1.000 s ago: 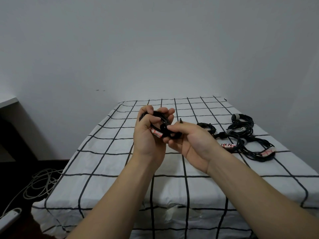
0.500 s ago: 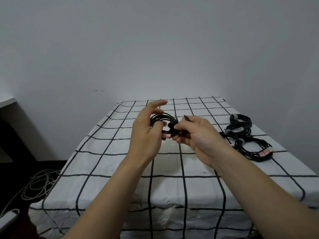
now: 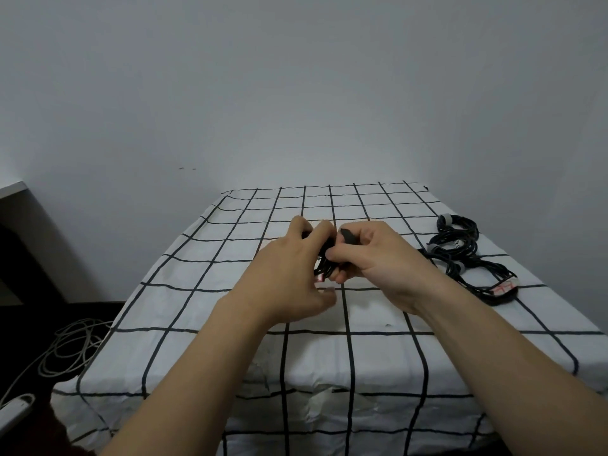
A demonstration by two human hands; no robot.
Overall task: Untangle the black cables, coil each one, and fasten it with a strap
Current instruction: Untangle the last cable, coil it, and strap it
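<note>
My left hand (image 3: 289, 274) is cupping the small coiled black cable (image 3: 324, 258) above the white, black-gridded tablecloth (image 3: 197, 291), with my fingers curling over it. My right hand (image 3: 371, 258) is pinching the black strap end (image 3: 348, 236) against the coil. I judge I am fastening it, and next it needs wrapping snug and pressing closed. Other black cable bundles (image 3: 460, 255) are lying to the right.

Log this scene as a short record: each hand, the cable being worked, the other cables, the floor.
left hand: grips coiled black cable
right hand: pinches the same cable, above the table
other cables: pile of black cables on checked tablecloth, person's right
floor: white cables, left of table
</note>
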